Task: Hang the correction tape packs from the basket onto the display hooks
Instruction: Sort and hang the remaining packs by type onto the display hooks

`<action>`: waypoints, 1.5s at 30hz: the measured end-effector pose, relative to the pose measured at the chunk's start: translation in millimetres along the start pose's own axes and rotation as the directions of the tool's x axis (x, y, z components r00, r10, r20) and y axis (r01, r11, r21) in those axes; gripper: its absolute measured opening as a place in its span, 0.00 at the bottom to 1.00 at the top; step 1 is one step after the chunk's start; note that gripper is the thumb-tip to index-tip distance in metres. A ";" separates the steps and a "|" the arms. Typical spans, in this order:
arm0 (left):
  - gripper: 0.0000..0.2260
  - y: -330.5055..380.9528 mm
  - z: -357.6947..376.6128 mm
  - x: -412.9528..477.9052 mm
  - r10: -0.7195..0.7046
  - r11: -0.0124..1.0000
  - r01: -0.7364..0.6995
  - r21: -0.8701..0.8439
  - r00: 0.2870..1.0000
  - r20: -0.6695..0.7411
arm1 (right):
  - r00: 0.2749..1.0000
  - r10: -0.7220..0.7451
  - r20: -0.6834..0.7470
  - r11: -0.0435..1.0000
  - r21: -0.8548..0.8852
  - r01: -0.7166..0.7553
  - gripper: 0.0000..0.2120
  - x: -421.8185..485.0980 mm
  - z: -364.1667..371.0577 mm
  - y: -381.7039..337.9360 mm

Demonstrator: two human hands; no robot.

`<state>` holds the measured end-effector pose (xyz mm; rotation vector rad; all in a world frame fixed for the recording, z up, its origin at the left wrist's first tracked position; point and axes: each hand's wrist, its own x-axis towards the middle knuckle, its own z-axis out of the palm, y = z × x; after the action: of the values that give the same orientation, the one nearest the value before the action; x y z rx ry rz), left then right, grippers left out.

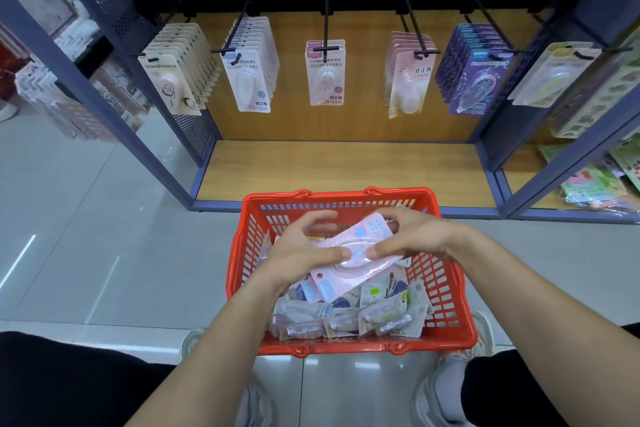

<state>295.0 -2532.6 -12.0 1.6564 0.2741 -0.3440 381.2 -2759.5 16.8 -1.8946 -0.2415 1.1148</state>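
Observation:
A red plastic basket [446, 291] stands on the floor in front of me, with several loose correction tape packs [349, 317] in it. Above the basket both my hands hold one pink pack [360, 246], tilted. My left hand [301, 250] pinches its left side with thumb and fingers. My right hand [412, 236] pinches its right side and top. Beyond the basket, a black rail carries display hooks [325, 28] with rows of hanging packs: beige, white-blue, pink, pale pink, purple and yellow.
The display bay has a wooden base shelf [343, 170] and blue perforated side panels [114, 3]. Neighbouring racks with stationery stand at left and right. My knees and grey shoes [446, 388] flank the basket on the grey tiled floor.

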 end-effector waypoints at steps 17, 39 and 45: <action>0.23 -8.4 10.9 6.2 -0.028 0.982 0.003 0.189 0.991 0.134 | 0.952 0.218 0.216 0.799 -0.599 -0.047 0.36 24.1 16.1 0.0; 0.25 -25.7 4.7 23.6 -0.136 0.945 0.064 -0.320 0.969 -0.207 | 0.976 -0.099 -0.194 0.936 0.314 0.157 0.36 44.3 27.3 38.1; 0.33 -19.6 33.9 16.3 -0.089 0.918 -0.004 -0.397 0.972 -0.217 | 0.948 -0.171 -0.269 0.822 0.492 0.287 0.26 37.3 51.8 23.6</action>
<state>300.6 -2564.4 -39.5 1.2889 0.5213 -0.1150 356.4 -2721.5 -33.9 -1.4261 -0.0315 0.7085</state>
